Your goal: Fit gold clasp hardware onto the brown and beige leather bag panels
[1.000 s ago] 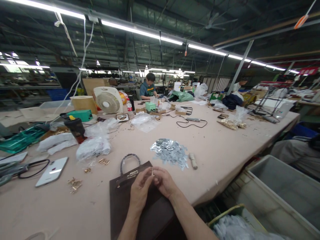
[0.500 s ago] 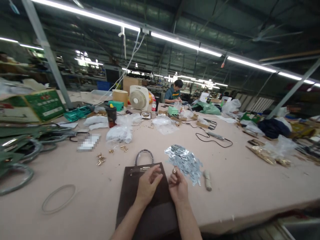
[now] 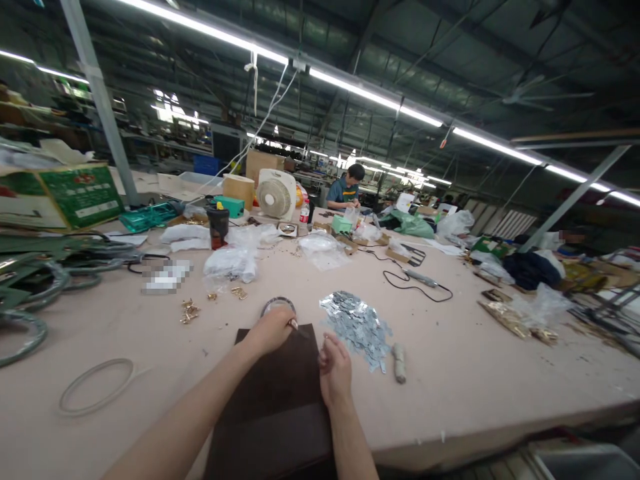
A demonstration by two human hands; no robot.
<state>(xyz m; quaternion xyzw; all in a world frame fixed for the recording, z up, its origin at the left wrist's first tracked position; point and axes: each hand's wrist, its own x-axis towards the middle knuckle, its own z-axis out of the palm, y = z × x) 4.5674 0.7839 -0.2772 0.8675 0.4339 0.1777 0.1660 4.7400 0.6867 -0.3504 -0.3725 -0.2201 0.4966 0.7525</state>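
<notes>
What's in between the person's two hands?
Only the flat top of the dark brown bag lies between the left hand and right hand, seen in the head view.

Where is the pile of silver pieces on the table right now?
In the head view, the silver pile lies just right of the brown bag, beyond the right hand.

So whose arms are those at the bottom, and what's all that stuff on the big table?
Those arms belong to a person wearing a camera on their head, so you see what they see. No robot here. Their left hand rests on the top edge of a flat dark brown bag, by its round handle. Their right hand is at the bag's right edge, fingers curled; I can't tell if it pinches anything. On the pinkish table lie a pile of shiny silver pieces and some little gold bits. Far back another person sits working.
</notes>
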